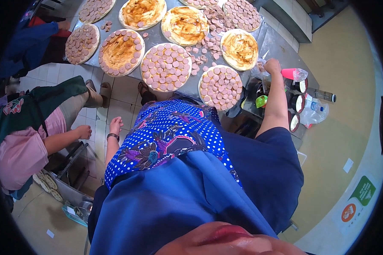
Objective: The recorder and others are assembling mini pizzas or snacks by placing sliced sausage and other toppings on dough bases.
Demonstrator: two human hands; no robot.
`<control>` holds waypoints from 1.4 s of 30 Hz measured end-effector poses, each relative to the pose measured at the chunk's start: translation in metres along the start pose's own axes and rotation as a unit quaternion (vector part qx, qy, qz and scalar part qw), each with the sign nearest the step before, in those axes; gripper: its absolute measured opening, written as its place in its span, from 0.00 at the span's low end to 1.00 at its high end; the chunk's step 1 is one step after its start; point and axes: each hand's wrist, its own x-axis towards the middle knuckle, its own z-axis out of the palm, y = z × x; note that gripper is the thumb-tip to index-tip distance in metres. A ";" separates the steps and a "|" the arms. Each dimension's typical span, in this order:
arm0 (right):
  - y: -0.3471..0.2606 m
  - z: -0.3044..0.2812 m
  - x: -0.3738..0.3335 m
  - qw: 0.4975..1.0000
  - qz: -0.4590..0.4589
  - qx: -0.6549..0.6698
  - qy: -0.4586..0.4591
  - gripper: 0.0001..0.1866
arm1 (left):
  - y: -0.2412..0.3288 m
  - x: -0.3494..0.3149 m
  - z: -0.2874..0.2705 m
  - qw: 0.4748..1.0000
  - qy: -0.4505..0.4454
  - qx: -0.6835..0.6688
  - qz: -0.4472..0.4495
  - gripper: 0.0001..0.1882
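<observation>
My right arm reaches to the right side of the metal table, and my right hand (272, 66) is closed at a crumpled clear plastic bag (259, 69). Just left of it lies a round flatbread base spread with orange-brown sauce (239, 49). My left hand (116, 125), a dark band at its wrist, hangs beside my blue patterned apron with its fingers curled and nothing visible in them. Nearest me are two bases covered in pink sausage slices, one at the middle (166, 67) and one to its right (220, 87). Loose sausage slices (208, 44) lie between the bases.
A pink cup (288, 73), several dark round tubs (298, 103) and a clear bottle (321, 94) stand at right. A person in pink sleeves and a dark green apron (42, 102) is close on my left. Another person in blue (30, 46) stands at the table's far left.
</observation>
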 end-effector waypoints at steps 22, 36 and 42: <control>-0.181 -0.041 -0.054 0.891 -0.375 0.109 0.233 0.05 | -0.041 0.003 -0.012 0.999 0.021 -0.048 -0.012 0.13; -0.061 -0.056 -0.042 0.933 -0.150 0.290 0.149 0.11 | -0.050 0.000 -0.011 0.999 0.027 -0.037 -0.027 0.12; -0.002 -0.025 -0.041 0.988 -0.015 0.145 0.047 0.09 | -0.042 0.004 -0.013 0.999 0.008 -0.039 -0.016 0.12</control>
